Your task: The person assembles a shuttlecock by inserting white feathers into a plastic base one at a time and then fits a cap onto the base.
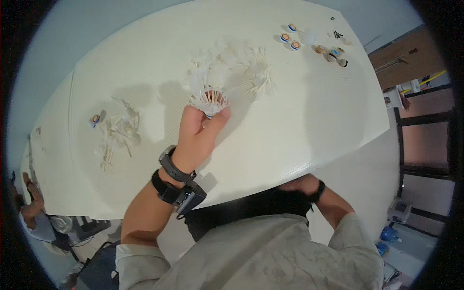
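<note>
So the left hand (200,130) has a white feather shuttlecock (209,99) pinched by its base, out over the table (270,140), just in front of a messy feather pile (253,72). Right hand (300,184) is down by the table edge, partly hidden, so can't tell if it's gripping anything.

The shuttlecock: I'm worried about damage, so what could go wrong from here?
The shuttlecock has thin shafts that might bend or snap if the left hand grips too hard. Loose white feathers lie just beyond it, so a careless reach could scatter them.
</note>
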The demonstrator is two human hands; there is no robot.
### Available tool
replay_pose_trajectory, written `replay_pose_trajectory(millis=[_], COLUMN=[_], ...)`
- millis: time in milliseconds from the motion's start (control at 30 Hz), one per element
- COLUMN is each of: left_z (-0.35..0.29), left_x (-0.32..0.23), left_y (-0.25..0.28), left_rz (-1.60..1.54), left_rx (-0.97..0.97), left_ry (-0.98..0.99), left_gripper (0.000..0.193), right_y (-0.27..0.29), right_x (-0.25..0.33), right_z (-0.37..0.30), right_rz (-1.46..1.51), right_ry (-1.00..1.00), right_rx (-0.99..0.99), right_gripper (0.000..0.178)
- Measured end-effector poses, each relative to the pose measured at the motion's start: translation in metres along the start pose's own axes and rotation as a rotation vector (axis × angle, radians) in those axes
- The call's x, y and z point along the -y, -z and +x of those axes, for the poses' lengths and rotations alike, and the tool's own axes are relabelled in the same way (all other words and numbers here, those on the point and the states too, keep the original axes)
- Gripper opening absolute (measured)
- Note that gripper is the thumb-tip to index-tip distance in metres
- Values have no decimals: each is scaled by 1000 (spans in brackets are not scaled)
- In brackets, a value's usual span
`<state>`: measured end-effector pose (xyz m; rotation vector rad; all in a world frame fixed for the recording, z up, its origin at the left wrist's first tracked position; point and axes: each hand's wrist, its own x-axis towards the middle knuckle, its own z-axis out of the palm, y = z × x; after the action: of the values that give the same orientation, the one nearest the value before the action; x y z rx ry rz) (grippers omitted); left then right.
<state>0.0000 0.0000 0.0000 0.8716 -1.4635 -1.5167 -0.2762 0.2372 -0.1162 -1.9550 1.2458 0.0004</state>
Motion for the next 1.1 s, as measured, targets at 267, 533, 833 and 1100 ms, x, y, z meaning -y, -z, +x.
replay_pose_trajectory(millis=[267,533,833,1100], left_z=[-4,2,6,1], left_x=[2,4,-1,-9], left_y=[-1,-4,1,-3], left_rz=[-40,-48,-26,-10], left_rx=[-45,-110,-46,-66], left_ry=[-44,-67,-29,16], left_gripper=[21,10,22,9], right_y=[246,304,283,290], right_x=[130,23,18,18], right_z=[-25,146,163,152], right_rz=[209,74,-31,21], right_ry=[446,-89,50,49], right_rx=[532,-537,-674,-632], right_gripper=[26,28,24,19])
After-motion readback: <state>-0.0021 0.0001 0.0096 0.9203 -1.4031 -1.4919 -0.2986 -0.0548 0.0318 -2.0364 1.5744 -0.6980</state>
